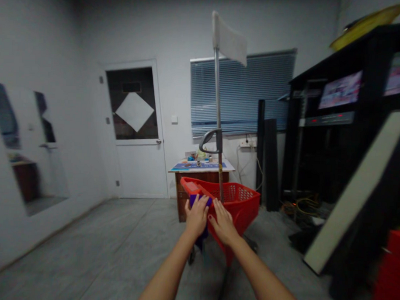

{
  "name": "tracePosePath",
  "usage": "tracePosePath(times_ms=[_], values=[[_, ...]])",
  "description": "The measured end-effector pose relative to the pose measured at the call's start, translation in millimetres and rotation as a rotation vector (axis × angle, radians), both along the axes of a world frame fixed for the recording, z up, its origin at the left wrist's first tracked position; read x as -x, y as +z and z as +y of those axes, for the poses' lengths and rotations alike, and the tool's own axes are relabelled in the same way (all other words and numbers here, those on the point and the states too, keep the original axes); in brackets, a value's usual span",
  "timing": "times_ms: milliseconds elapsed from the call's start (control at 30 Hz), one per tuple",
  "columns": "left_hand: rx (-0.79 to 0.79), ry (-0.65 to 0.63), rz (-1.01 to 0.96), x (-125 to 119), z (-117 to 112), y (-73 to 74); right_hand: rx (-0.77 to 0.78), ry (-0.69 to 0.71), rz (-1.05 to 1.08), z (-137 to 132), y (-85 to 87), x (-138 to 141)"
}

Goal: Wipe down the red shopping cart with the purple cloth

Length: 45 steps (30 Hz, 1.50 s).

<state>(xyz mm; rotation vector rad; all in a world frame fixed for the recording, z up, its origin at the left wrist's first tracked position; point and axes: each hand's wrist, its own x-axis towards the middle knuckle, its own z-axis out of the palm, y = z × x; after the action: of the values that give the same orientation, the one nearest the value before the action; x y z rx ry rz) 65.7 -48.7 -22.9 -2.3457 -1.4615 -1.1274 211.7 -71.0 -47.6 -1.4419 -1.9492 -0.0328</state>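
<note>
A red plastic shopping cart (240, 212) stands right in front of me, with an upright metal pole (218, 89) rising from it. My left hand (197, 214) is closed over a purple cloth (202, 237), pressing it against the cart's handle end; part of the cloth hangs below the fingers. Close beside it, my right hand (224, 223) grips the cart's red edge, fingers over the top and thumb on the near side. The undersides of both hands are hidden.
Behind the cart is a desk (182, 188) with small items on top. A closed white door (140, 172) is at back left, a mirror (51, 180) on the left wall. To the right are a black rack (318, 158) with screens, a leaning pale board (359, 195) and loose cables (303, 206).
</note>
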Motion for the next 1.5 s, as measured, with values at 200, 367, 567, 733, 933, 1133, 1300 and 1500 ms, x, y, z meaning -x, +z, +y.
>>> tracePosePath(times_ms=[200, 367, 567, 733, 933, 1133, 1300, 1500], values=[[0.017, 0.016, -0.005, 1.4, 0.7, 1.0, -0.13, -0.028, 0.053, 6.3, -11.0, -23.4], [0.014, 0.03, -0.047, -0.7, 4.4, -3.1, 0.015, -0.167, 0.1, 28.6, -12.0, -37.8], [0.006, 0.024, -0.064, 2.5, 10.0, -6.9, 0.087, -0.167, 0.089, 43.1, -12.3, -31.8], [0.021, 0.044, -0.059, 14.2, 18.2, -5.0, 0.071, -0.157, 0.076, 34.2, -14.7, -18.8], [0.024, 0.129, -0.087, 23.4, 16.3, -5.2, 0.058, -0.105, 0.035, 24.8, -10.4, -8.0], [-0.031, 0.067, 0.059, 28.4, 2.7, -5.1, 0.091, -0.062, -0.013, 27.4, -4.9, -7.2], [0.006, 0.131, 0.012, 29.8, 3.5, 4.9, 0.119, -0.045, -0.04, 24.1, -1.8, -2.4], [-0.054, 0.161, 0.061, 21.6, -3.1, -6.6, 0.15, -0.047, -0.055, 18.7, 2.1, 2.3]])
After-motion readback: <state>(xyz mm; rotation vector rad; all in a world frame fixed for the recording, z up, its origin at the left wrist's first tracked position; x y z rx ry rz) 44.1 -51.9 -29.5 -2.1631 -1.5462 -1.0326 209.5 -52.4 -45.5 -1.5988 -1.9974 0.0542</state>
